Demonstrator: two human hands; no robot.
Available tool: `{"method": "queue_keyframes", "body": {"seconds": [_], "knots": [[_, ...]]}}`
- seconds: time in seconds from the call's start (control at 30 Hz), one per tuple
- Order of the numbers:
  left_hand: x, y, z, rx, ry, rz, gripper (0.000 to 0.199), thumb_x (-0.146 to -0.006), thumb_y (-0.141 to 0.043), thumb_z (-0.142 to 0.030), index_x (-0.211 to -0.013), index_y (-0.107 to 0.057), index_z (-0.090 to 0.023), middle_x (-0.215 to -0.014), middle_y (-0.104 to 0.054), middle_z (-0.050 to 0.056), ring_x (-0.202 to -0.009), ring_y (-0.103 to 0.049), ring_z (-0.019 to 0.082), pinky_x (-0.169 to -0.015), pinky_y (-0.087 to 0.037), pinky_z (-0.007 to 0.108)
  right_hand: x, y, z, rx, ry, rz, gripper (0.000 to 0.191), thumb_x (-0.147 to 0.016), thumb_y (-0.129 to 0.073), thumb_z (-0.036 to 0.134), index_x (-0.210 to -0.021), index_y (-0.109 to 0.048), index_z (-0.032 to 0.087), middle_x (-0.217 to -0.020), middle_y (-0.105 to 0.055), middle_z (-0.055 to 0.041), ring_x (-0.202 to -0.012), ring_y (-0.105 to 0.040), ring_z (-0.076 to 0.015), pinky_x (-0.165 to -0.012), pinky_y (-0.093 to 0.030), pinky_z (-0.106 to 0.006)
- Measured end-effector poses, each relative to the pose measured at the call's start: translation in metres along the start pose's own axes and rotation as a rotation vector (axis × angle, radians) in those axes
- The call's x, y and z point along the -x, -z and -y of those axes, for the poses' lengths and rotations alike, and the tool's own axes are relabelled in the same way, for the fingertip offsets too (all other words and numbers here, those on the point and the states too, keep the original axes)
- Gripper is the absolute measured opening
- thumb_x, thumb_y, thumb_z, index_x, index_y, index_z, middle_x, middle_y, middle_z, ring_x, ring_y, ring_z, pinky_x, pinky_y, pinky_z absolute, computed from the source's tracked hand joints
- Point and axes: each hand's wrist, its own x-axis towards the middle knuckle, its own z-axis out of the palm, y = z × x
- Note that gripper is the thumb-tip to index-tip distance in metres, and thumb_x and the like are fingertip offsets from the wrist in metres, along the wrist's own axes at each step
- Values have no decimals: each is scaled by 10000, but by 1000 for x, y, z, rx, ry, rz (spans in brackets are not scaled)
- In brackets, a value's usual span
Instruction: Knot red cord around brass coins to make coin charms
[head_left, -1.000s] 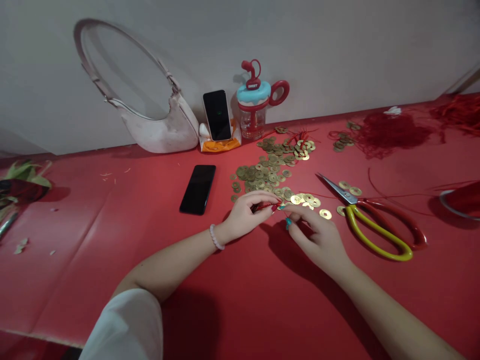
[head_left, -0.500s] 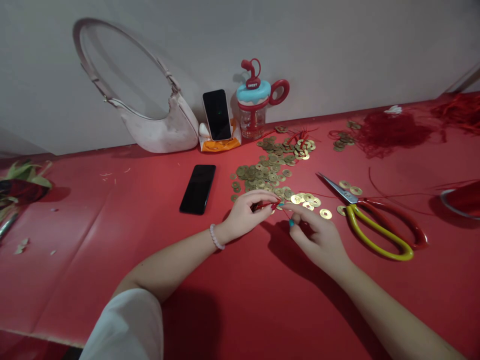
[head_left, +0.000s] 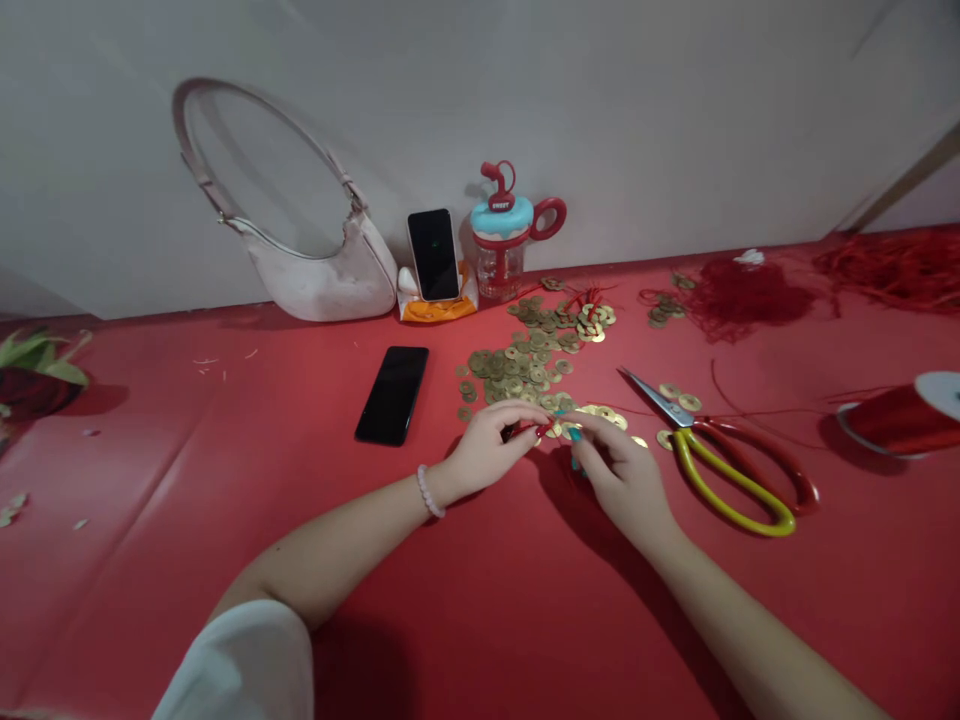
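My left hand (head_left: 495, 445) pinches a red cord (head_left: 545, 428) between thumb and fingers, just in front of the coins. Facing it, my right hand (head_left: 616, 462) has its thumb and fingertips closed at the same cord, close to my left fingertips. The exact shape of the cord is partly hidden by the fingers. Brass coins with centre holes (head_left: 517, 362) lie in a loose pile behind my hands, and brighter ones sit right behind the fingertips. Scissors with one yellow and one red handle (head_left: 731, 460) rest to the right of my right hand.
A spool of red cord (head_left: 892, 418) lies at the right, with tangled red cord (head_left: 742, 292) behind. A black phone (head_left: 392, 395) lies left of the coins. Along the wall stand a pale handbag (head_left: 322, 280), a propped phone (head_left: 433, 255) and a cup (head_left: 501, 265).
My right thumb and fingers have come closer together at the cord, nearer my left fingertips. The view has shifted, showing more of the spool at the right.
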Motion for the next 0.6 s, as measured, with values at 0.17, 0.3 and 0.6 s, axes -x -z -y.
{"method": "queue_keyframes", "body": {"seconds": [0.17,0.3,0.6], "knots": [[-1,0,-2,-2,45,9,150,-801,-529,-130,-869,-662,-140,-978,-669,95,-927,-613,165,-873,-479,326,-7,-5,-1,-14,11,1,222,-812,-478,250,-947,-649,209,-786,-665,-40,-661,-595,-172,-595,-477,-293],[-2,-1,-3,22,79,11,149,-793,-537,-123,-881,-657,-141,-986,-665,93,-922,-608,167,-861,-479,330,-12,-6,-1,-28,26,19,200,-810,-498,276,-918,-654,212,-778,-676,-43,-672,-610,-181,-632,-497,-316],[-2,-2,4,85,34,-7,128,-773,-568,-112,-843,-669,-148,-1015,-656,90,-974,-597,166,-925,-451,344,-19,-3,-3,-67,103,92,145,-842,-492,294,-871,-607,210,-860,-633,-61,-818,-590,-192,-739,-487,-334]]}}
